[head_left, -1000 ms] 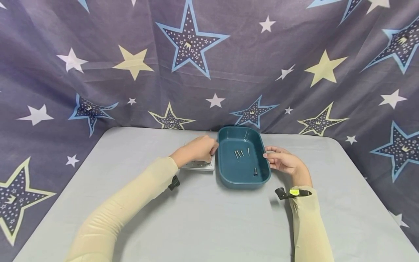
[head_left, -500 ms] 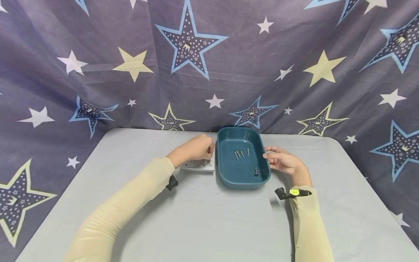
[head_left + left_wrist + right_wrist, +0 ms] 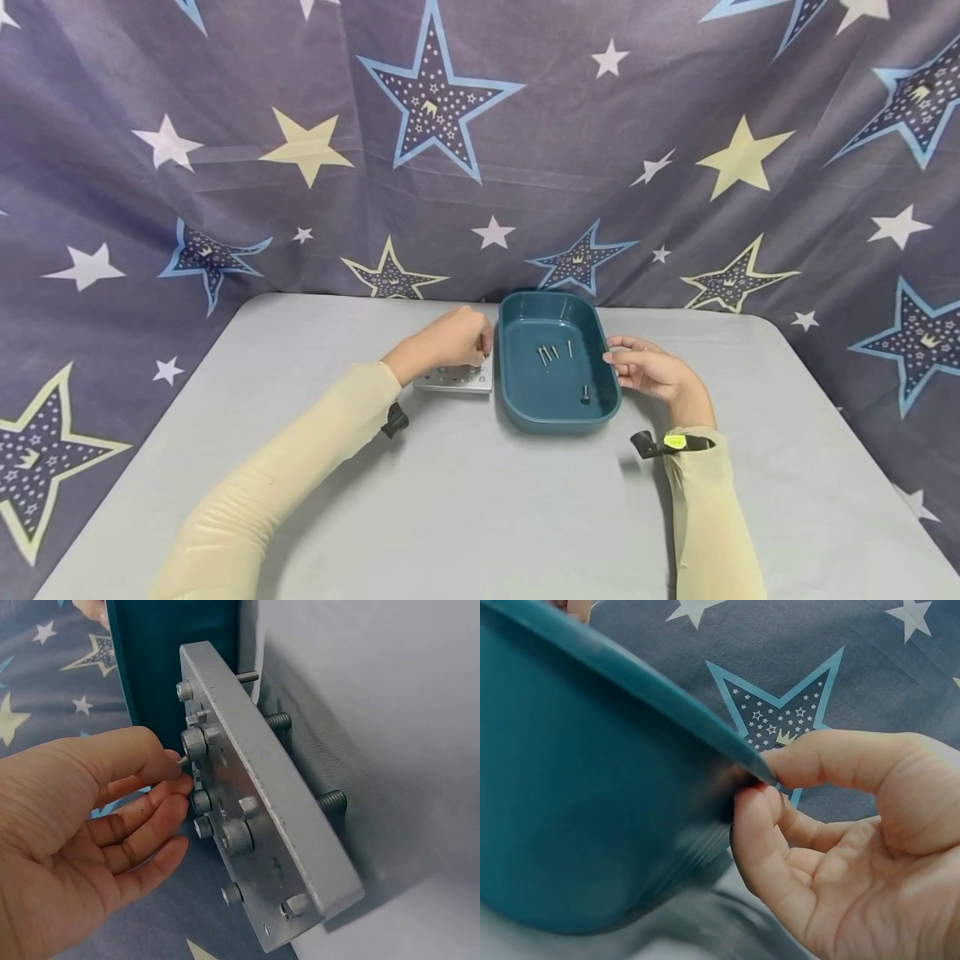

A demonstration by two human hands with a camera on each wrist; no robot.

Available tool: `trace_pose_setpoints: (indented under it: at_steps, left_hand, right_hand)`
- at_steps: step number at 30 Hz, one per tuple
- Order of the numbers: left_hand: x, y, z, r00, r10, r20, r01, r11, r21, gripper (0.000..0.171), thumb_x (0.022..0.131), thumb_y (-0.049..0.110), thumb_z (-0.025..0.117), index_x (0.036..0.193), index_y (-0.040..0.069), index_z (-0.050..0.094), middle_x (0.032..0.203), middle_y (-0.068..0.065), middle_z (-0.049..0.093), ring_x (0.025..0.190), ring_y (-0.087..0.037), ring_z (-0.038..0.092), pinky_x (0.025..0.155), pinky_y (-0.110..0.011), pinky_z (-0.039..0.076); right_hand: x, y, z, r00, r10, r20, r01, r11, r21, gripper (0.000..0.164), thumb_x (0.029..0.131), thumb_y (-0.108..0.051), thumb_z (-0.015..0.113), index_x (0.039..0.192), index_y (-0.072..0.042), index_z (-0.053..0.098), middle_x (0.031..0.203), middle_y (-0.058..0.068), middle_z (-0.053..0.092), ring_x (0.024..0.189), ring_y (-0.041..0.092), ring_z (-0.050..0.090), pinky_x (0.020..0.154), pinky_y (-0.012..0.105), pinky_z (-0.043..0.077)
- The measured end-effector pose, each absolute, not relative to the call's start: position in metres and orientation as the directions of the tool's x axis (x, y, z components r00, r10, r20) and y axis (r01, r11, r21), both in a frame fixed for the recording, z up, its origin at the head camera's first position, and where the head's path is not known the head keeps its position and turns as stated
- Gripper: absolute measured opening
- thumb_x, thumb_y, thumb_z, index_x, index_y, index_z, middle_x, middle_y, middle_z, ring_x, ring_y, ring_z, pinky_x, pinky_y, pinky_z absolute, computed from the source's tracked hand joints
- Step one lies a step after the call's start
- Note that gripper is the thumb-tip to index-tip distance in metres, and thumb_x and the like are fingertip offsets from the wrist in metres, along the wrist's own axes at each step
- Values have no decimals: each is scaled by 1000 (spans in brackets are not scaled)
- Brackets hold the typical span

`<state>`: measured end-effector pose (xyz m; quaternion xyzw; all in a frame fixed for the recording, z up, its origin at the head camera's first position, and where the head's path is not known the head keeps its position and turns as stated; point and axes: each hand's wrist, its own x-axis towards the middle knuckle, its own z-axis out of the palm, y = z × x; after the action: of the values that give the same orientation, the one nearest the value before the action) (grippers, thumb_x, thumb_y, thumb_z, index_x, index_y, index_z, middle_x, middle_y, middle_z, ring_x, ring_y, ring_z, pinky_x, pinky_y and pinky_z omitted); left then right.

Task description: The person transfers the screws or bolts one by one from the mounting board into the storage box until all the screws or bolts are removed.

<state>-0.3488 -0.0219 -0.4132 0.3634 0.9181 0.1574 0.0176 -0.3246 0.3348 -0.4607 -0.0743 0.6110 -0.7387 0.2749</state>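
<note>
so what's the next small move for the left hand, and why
I'd probably ease the small silver metal piece toward a bare hole in the silver perforated metal plate, without letting go. The left hand pinches it close to the plate's face, where silver cylindrical-headed bolts fill some holes and others look open.

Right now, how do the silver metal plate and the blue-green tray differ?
The metal plate is silver with holes; the tray is blue-green with raised walls. In the head view, the metal plate looks smaller than the tray. Bolts pass through the metal plate; screws lie loose in the tray. The two are side by side.
</note>
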Motion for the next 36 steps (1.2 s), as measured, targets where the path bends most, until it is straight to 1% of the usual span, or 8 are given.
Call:
trace_pose_setpoints:
  at_steps: [12,18,24,28,36]
  left_hand:
    - [-349,-22,-414,-753,649,105,644,694,323,13,74,-1,71,83,6,75,78,-4,73,65,-11,60,66,-25,53]
    - [-347,-22,-412,-762,640,101,633,702,326,13,72,-3,71,79,7,75,70,1,67,64,-11,55,65,-26,48]
    - [-346,-23,-411,-765,636,95,626,703,337,14,69,-3,70,74,10,73,66,5,64,62,-11,54,62,-25,46]
    - [-346,-24,-411,-762,641,89,629,701,337,16,69,-3,72,72,13,72,65,6,62,62,-11,54,62,-25,46]
    - [-347,-25,-410,-763,641,81,627,703,337,14,70,-1,71,79,10,71,71,0,67,65,-12,57,64,-26,48]
  right_hand:
    - [-325,335,-462,-841,-494,-222,310,-103,-945,20,102,6,39,114,-9,44,85,-4,69,75,7,68,71,24,57]
    - [-327,335,-463,-840,-500,-212,301,-104,-948,20,101,6,40,113,-8,46,85,-3,70,76,7,68,71,24,57]
    - [-327,335,-464,-835,-511,-202,300,-115,-947,20,101,7,39,113,-8,46,86,-3,70,77,7,69,71,24,57]
    - [-327,335,-465,-832,-519,-195,298,-121,-947,20,101,7,39,113,-8,46,86,-3,71,77,7,69,71,24,57]
    - [-326,335,-464,-836,-512,-199,295,-112,-949,20,102,6,39,115,-7,45,86,-3,71,77,7,69,72,24,57]
